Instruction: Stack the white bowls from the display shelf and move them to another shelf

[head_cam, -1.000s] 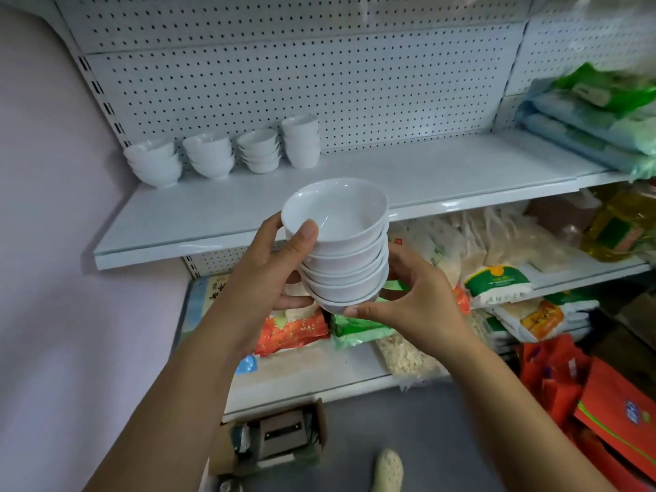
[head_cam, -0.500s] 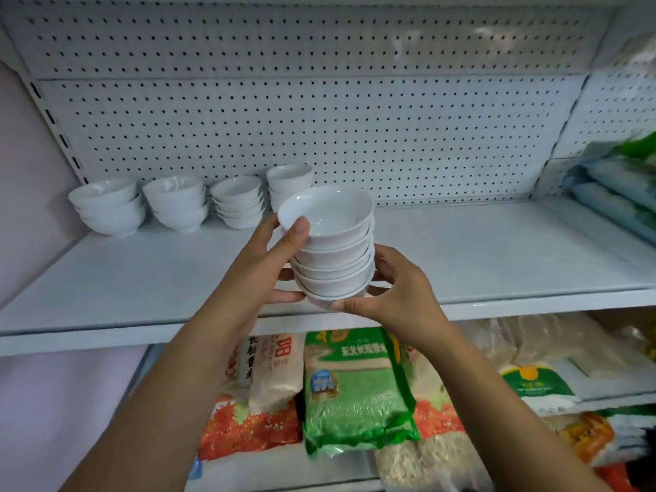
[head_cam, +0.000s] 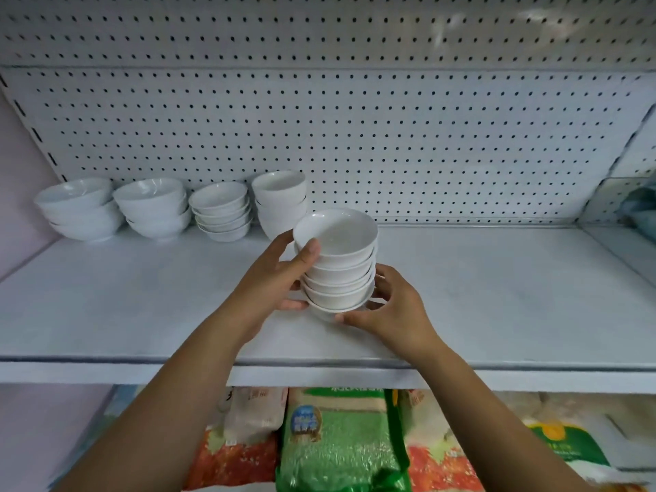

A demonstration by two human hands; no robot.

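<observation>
A stack of several white bowls (head_cam: 337,264) is held over the white shelf (head_cam: 142,307), its base at or just above the shelf surface. My left hand (head_cam: 273,278) grips the stack's left side, thumb up on the top bowl's rim. My right hand (head_cam: 394,307) cups the lower right side, thumb under the bottom bowl's rim. Along the shelf's back left stand more stacks of white bowls: two of larger bowls (head_cam: 80,207) (head_cam: 154,205), one of small shallow bowls (head_cam: 220,209), and one of taller bowls (head_cam: 280,197) just behind the held stack.
A white pegboard (head_cam: 390,136) backs the shelf. The shelf's right half (head_cam: 497,285) is bare white surface. Below the shelf lie bagged goods, among them a green bag (head_cam: 340,438). A pink wall (head_cam: 21,154) is at left.
Both hands carried the bowl stack up and forward from in front of the shelf edge to over the shelf surface, then lowered it toward the shelf. The camera came closer and rose.
</observation>
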